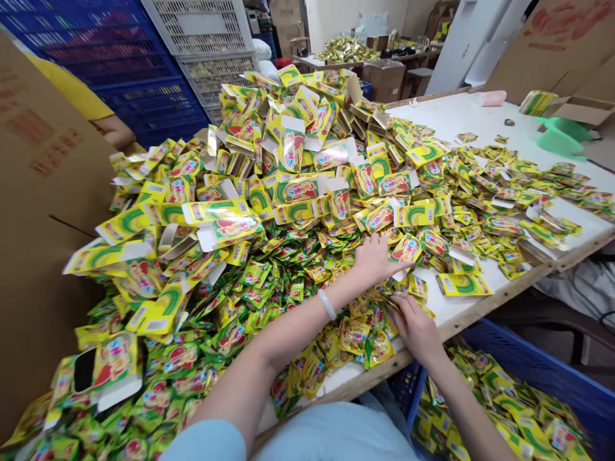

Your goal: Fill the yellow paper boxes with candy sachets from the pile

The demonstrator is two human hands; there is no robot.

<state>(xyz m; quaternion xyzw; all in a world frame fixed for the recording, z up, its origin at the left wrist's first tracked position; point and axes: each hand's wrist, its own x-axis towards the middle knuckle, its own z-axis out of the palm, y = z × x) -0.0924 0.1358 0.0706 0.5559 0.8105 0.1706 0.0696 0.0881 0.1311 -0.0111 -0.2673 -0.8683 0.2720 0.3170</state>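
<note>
My left hand [375, 261], with a pale bangle on its wrist, reaches across to a heap of small yellow-green cardboard boxes [298, 190]. Its fingers are stretched out and its thumb points right, beside a small box [406, 248] with a red fruit print. Nearer the table edge, the fingers of my right hand [417, 325] are curled round a thin yellow packet, mostly hidden by the hand. Under and between both hands lie loose yellow and green sachets [354, 334]. Another flat yellow box [464, 284] rests just right of my hands.
A blue crate [509, 365] of yellow packets stands below the table's wooden edge [485, 307]. A large carton [43, 192] borders the left; stacked crates [206, 38] rise behind. A green scoop [560, 137] lies far right. Another person's arm [115, 128] shows at back left.
</note>
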